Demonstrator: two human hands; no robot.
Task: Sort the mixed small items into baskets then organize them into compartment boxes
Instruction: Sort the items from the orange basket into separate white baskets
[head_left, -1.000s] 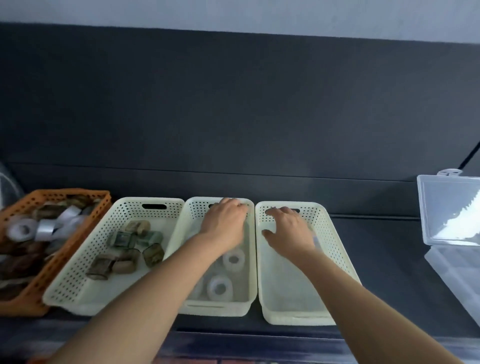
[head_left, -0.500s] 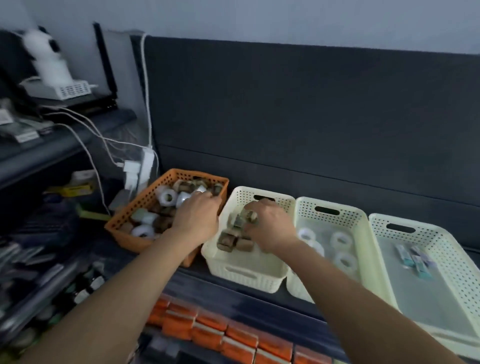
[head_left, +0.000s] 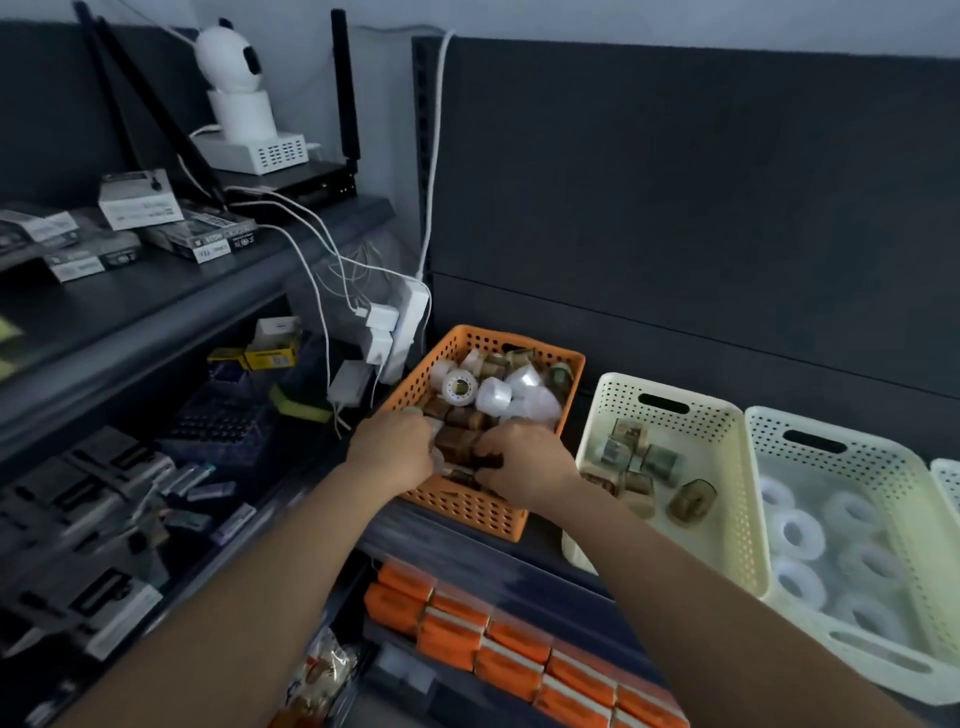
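Both hands are now in the near end of the orange basket (head_left: 467, 512), at the left of the row. A second ago they were over the two cream baskets further right, and half a second ago the right hand was still at the brown-roll basket (head_left: 740, 499).

The left hand (head_left: 395, 452) and right hand (head_left: 524, 462) each have fingers curled down into the mixed pile (head_left: 493, 395). The right fingertips lie on a dark brown roll. Whether either hand has closed a grip cannot be told.

Sorted brown rolls (head_left: 660, 465) lie in the first cream basket and white rolls (head_left: 795, 535) in the next basket (head_left: 883, 467).

Judgement: one drop is done and another pick is starting. The orange basket is far from emptied, so boxing is some way off.
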